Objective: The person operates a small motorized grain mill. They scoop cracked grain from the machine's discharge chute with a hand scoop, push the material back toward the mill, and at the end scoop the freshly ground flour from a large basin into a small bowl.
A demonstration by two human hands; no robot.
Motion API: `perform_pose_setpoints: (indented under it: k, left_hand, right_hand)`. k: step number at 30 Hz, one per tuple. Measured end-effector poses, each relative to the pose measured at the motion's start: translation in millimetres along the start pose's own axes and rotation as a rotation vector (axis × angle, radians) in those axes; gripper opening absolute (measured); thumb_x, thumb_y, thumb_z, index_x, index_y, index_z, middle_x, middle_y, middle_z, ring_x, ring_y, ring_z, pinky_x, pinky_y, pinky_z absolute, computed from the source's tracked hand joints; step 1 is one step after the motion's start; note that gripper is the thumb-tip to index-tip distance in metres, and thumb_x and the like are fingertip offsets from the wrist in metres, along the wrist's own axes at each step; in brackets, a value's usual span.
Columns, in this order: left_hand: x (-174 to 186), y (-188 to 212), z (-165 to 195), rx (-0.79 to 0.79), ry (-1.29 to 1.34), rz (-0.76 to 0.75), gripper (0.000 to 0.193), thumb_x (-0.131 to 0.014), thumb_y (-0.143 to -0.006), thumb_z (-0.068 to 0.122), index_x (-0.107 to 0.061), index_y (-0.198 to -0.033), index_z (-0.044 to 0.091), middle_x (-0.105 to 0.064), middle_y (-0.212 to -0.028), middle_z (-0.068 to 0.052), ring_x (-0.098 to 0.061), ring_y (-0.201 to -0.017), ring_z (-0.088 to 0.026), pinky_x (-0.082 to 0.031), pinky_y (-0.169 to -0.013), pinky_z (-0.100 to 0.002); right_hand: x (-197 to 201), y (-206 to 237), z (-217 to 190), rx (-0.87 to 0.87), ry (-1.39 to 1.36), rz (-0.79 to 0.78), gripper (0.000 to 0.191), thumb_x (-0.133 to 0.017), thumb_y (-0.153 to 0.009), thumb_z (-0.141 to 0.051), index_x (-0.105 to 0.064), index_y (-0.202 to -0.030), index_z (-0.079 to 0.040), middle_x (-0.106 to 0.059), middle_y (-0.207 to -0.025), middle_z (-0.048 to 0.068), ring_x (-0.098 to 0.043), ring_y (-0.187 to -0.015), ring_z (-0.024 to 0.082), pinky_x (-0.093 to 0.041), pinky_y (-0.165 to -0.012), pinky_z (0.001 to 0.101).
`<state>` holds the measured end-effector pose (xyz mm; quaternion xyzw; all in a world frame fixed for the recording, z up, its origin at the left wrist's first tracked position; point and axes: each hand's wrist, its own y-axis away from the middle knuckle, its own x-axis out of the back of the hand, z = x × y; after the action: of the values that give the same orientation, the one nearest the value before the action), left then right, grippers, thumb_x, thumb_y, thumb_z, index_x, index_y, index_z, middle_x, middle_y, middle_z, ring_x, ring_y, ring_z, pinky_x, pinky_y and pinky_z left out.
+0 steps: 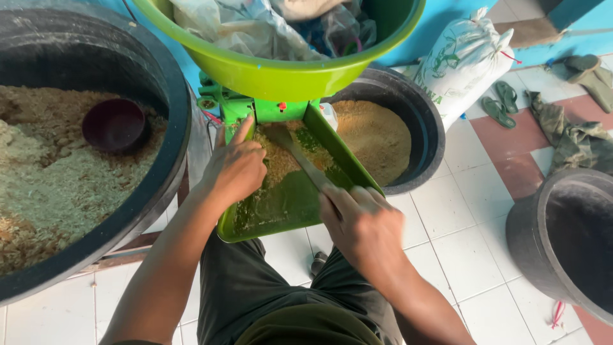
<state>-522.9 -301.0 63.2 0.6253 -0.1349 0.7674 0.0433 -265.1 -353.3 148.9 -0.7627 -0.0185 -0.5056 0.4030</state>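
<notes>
Left hand [235, 167] resting flat on left rim of green tray [281, 204], fingers loosely together, index raised; not clamped on anything. Right hand [361, 220] closed around handle of flat scraper [300, 160], blade lying in tray under green hopper [281, 70]. Ground husk meal [281, 160] spread on upper part of tray: probably light, loose, crumbly, easy to spill. Scraper looks stiff, thin; best gripped at handle end. Black tubs [415, 108] beside, on tiled floor [466, 255]

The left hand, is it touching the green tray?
Touching. The head view shows the left hand resting on the near left edge of the green tray, fingers lying over the rim beside the grainy meal.
</notes>
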Motion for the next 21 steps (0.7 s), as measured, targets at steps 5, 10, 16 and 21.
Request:
perform_pose_setpoints:
  k: [5,10,16,21]
  left_hand:
    - [4.4,16.2,5.4,0.045,0.072,0.018,0.028,-0.067,-0.086,0.015,-0.074,-0.110,0.003,-0.068,-0.121,-0.010,-0.034,-0.150,-0.031,-0.023,-0.115,-0.070]
    - [16.3,57.8,7.4,0.088,0.308,0.272,0.042,-0.061,-0.089,0.005,-0.064,-0.132,0.003,-0.062,-0.142,-0.017,-0.058,-0.125,-0.037,-0.048,-0.101,-0.051]
    - [18.5,80.6,11.6,0.166,0.434,0.389,0.040,-0.062,-0.095,0.006,-0.062,-0.134,0.000,-0.065,-0.134,-0.019,-0.068,-0.109,-0.040,-0.056,-0.088,-0.044]
    - [22.3,82.2,15.8,0.146,0.412,0.426,0.037,-0.064,-0.094,0.004,-0.064,-0.130,-0.001,-0.068,-0.129,-0.019,-0.069,-0.107,-0.040,-0.056,-0.090,-0.045]
  right_hand:
    - [-16.0,-14.8,9.1,0.025,-0.052,0.058,0.013,-0.077,-0.091,-0.019,-0.077,-0.102,-0.012,-0.067,-0.075,0.005,-0.068,-0.068,0.025,-0.055,-0.059,0.0378]
    - [54.0,6.6,22.6,-0.031,-0.181,-0.128,0.014,-0.079,-0.087,-0.016,-0.079,-0.099,-0.008,-0.073,-0.074,0.005,-0.069,-0.061,0.018,-0.054,-0.052,0.0334]
    - [109.6,0.7,7.0,0.152,-0.313,-0.381,0.016,-0.083,-0.087,-0.022,-0.080,-0.100,-0.013,-0.069,-0.066,-0.004,-0.064,-0.053,0.010,-0.049,-0.046,0.0311]
    - [76.9,-8.1,-35.5,0.217,-0.101,-0.186,0.022,-0.077,-0.085,-0.016,-0.077,-0.106,-0.009,-0.066,-0.065,0.003,-0.065,-0.054,0.021,-0.049,-0.042,0.0367]
